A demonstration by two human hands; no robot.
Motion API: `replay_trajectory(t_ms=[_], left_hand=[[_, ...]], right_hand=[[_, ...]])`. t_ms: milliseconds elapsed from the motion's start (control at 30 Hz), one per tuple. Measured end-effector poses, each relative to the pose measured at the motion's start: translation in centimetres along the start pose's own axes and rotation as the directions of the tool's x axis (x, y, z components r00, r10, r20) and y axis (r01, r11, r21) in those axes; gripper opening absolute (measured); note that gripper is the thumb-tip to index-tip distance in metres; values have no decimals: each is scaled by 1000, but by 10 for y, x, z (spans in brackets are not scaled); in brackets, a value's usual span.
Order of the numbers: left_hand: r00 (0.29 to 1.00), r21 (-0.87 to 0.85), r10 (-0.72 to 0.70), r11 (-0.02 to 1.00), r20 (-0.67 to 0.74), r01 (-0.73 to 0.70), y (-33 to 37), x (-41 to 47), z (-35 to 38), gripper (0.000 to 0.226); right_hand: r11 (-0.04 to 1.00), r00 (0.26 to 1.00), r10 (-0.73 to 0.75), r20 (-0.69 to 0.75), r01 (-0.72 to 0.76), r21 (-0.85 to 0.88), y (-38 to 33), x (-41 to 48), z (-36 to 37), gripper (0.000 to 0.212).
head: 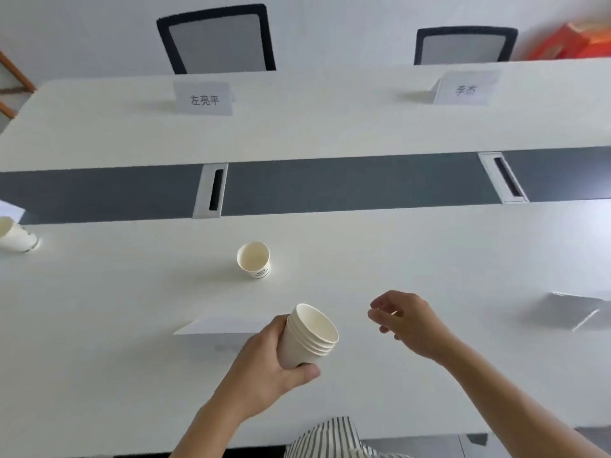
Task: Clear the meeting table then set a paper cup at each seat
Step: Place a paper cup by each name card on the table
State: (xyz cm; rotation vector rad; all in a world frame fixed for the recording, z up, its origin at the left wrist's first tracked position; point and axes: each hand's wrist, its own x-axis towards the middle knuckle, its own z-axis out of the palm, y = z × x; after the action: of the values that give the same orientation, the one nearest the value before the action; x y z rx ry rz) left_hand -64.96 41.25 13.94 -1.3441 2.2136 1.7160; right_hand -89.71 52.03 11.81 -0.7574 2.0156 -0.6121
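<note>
Cup stack tilted in left hand, right hand empty, fingers curled

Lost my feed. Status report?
Left hand holds cup stack. Right hand empty, open. One cup set down. Nothing blocking.

Single cup on table mid-near side, perhaps another cup far left, two chairs behind.

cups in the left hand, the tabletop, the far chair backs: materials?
Stack of cups: looks like matte off-white paper, thin rolled rims, nested. Tabletop: probably white laminate, smooth with soft sheen, and a grey centre strip. Chair backs: grey mesh, apparently, in black frames.
</note>
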Motion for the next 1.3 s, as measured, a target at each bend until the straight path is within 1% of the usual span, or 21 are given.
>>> replay_trajectory(t_ms=[100, 200, 300, 400, 500, 600, 733, 800, 867, 1033, 1133, 1233, 1300], left_hand=[[994, 80, 52, 995, 95, -60, 19, 3, 19, 58], [976, 136, 102, 982, 191, -129, 39, 1, 48, 57], [944, 189, 136, 962, 300, -199, 57, -7, 85, 57], [898, 248, 167, 926, 408, -285, 73, -23, 131, 57], [835, 287, 200, 876, 513, -387, 88, -51, 183, 54], [754, 282, 233, 827, 614, -486, 96, -85, 237, 54], [638, 283, 189, 778, 746, -561, 98, -132, 315, 57], [572, 264, 162, 765, 804, -588, 106, -149, 347, 58], [520, 258, 152, 732, 840, -630, 120, -155, 378, 58], [432, 229, 166, 653, 887, -722, 168, -147, 466, 58], [385, 201, 160, 640, 909, -742, 202, -140, 528, 57], [329, 192, 118, 613, 937, -766, 237, -137, 586, 55], [288, 170, 99, 611, 953, -773, 266, -137, 623, 55]], right_hand=[[997, 997, 49, -58, -45, 69, 33, -46, -2, 11], [991, 990, 105, -92, -97, 91, 68, -95, 1, 16], [986, 978, 148, -144, -135, 98, 101, -144, 3, 20], [966, 951, 210, -227, -166, 198, 137, -197, 1, 18], [938, 903, 279, -328, -183, 295, 181, -258, 4, 13], [907, 847, 359, -392, -217, 361, 223, -317, 12, 13], [833, 771, 494, -402, -285, 474, 282, -394, 23, 17], [802, 735, 540, -411, -300, 516, 304, -424, 22, 20], [774, 692, 581, -429, -305, 555, 324, -447, 15, 21], [723, 602, 646, -469, -286, 629, 380, -479, -17, 21], [691, 576, 679, -455, -292, 661, 413, -487, -50, 25], [670, 566, 703, -430, -322, 669, 445, -502, -95, 30], [664, 534, 714, -452, -314, 678, 459, -514, -133, 28]])
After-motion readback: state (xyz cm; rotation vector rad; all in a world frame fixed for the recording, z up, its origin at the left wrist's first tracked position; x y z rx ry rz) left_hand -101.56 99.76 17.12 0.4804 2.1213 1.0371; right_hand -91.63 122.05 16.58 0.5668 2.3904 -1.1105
